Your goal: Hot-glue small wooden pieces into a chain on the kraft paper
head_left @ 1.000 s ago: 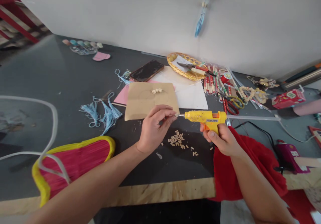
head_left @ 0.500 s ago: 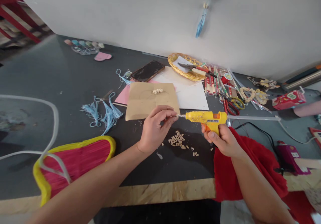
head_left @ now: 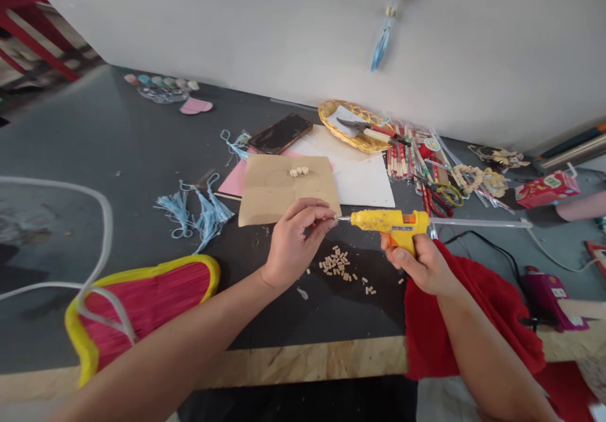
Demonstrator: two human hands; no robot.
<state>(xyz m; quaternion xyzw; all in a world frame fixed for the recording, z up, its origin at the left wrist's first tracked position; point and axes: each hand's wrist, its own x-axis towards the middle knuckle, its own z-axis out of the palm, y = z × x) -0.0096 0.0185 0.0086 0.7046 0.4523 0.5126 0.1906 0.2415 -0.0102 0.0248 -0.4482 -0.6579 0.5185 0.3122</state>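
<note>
Cloth (head_left: 466,318) is draping over the near edge of the bench (head_left: 307,327), under the right forearm, perhaps cushioning it. Towards the near left corner, a pad (head_left: 156,296) is lying partly beneath the left forearm. In from the near edge, bits (head_left: 337,263) are lying loose between the arms, seemingly for easy picking.

The left hand (head_left: 296,242) is pinching a tiny piece (head_left: 336,216) between thumb and fingertips, right at the nozzle; its shape is too small to tell. Such a light grip probably suits its size. The right hand (head_left: 426,267) is wrapping around the handle of the gun (head_left: 386,221), a finger at the trigger, likely steadying the level nozzle. A rod (head_left: 478,222) is jutting from its rear.

Beyond the left hand, a card (head_left: 269,198) is carrying a short row of beads (head_left: 299,171), presumably as a base. Tassels (head_left: 208,217) are lying left of it. Towards the far edge, a phone (head_left: 280,133) is resting beside a basket (head_left: 326,119) holding pliers (head_left: 374,133), apparently parked away from the hands.
</note>
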